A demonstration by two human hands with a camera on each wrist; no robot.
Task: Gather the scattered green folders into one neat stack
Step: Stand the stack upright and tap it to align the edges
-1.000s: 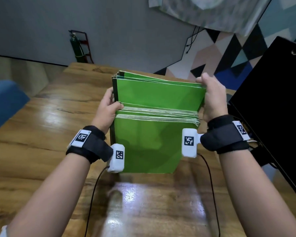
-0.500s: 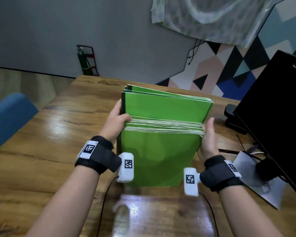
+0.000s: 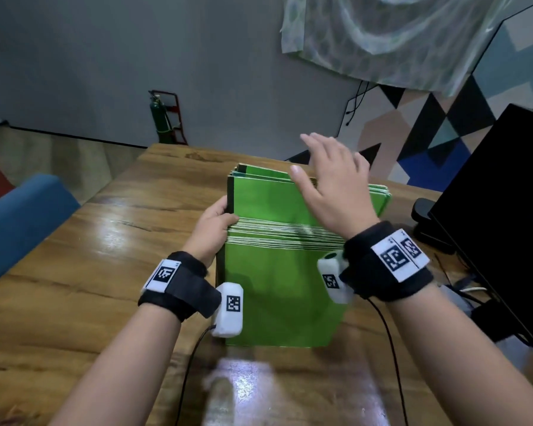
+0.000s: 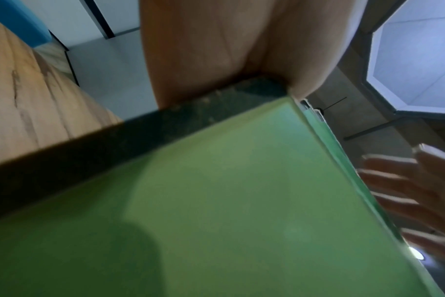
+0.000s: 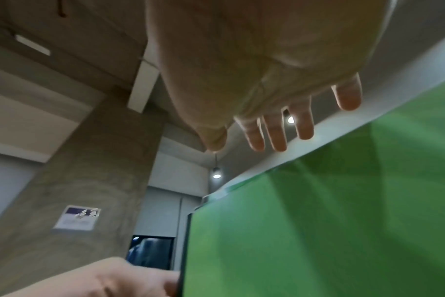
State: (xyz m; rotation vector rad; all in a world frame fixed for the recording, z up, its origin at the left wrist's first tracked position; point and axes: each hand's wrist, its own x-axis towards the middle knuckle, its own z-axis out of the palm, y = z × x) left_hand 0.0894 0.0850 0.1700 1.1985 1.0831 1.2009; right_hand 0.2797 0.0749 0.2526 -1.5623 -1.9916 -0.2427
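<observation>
Green folders [image 3: 277,290] bunched as one bundle, standing on edge on wooden desk [image 3: 99,259], near desk middle; left hand [image 3: 213,226] grips bundle's left edge, thumb on near face, fingers behind; right hand [image 3: 333,186] raised above bundle's top edge, fingers spread and straight, holding nothing; black monitor [image 3: 505,216] at right, blue chair [image 3: 19,216] at left.

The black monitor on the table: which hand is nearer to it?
Right. The right hand hovers open above the green folders, on the side of the black monitor; the left hand grips their far edge.
</observation>
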